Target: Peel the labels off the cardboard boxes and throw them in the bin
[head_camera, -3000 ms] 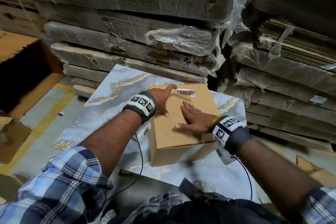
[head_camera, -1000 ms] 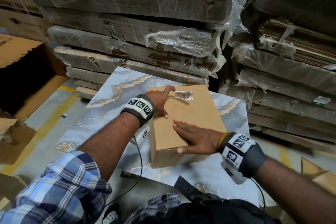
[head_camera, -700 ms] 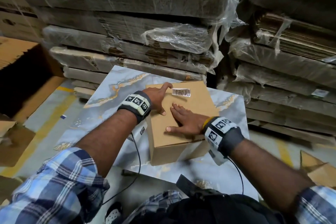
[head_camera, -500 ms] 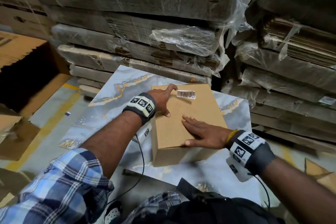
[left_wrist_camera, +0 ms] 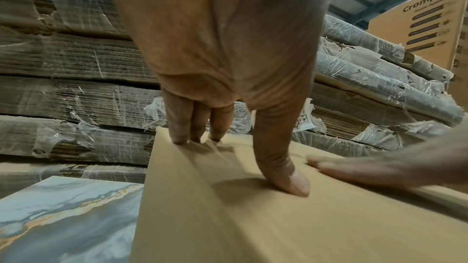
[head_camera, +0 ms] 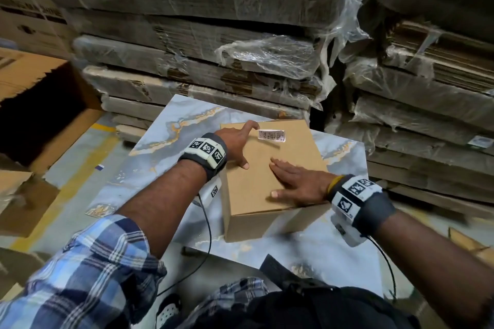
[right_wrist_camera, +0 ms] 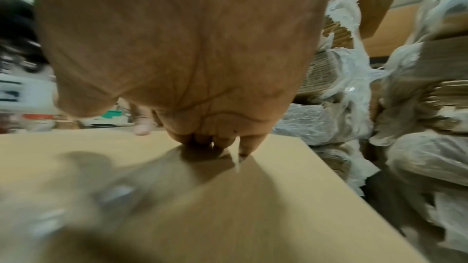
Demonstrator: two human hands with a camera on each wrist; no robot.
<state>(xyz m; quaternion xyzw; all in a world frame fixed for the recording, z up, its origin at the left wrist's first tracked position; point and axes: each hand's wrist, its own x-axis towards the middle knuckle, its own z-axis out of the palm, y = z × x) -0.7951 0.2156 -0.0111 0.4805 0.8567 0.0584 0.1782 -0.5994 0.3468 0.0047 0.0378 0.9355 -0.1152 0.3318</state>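
head view | right hand (head_camera: 299,184) flat, fingers straight, slid back toward near edge of cardboard box (head_camera: 270,168) vs 0.7 s ago | left hand (head_camera: 235,141) relaxed, index beside label (head_camera: 271,136) | label still stuck, far edge of box on tabletop (head_camera: 171,125) | peel not started

A storeroom crowded with bundled flat cardboard.

Stacks of flattened cartons (head_camera: 187,43) wrapped in torn clear plastic film (head_camera: 267,53) rise close behind a marble-patterned slab (head_camera: 165,157) with grey and gold veins, and more wrapped stacks (head_camera: 427,104) stand to the right. On the left an open brown carton (head_camera: 40,104) sits on a grey concrete floor (head_camera: 80,168) marked with a yellow line (head_camera: 66,184). A tall printed box (left_wrist_camera: 430,17) reads "Crompton" under a metal roof.
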